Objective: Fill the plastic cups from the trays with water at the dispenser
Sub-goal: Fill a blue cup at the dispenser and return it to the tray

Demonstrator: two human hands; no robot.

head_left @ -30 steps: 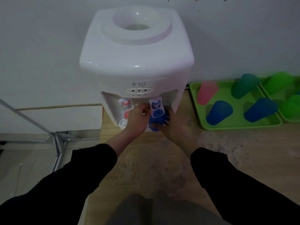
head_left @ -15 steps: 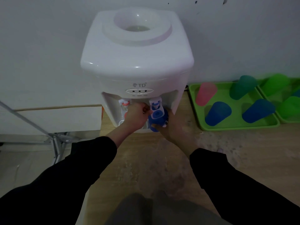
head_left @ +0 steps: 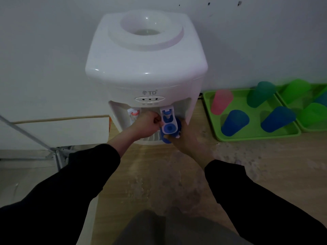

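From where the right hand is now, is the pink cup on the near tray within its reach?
Probably yes, but not at once. The right hand holds a blue cup under the blue tap. The pink cup stands upside down at the green tray's near-left corner, nothing between.

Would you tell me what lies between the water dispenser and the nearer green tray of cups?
In the head view, only a bare strip of wooden tabletop separates the dispenser from the nearer green tray; nothing stands in that gap.
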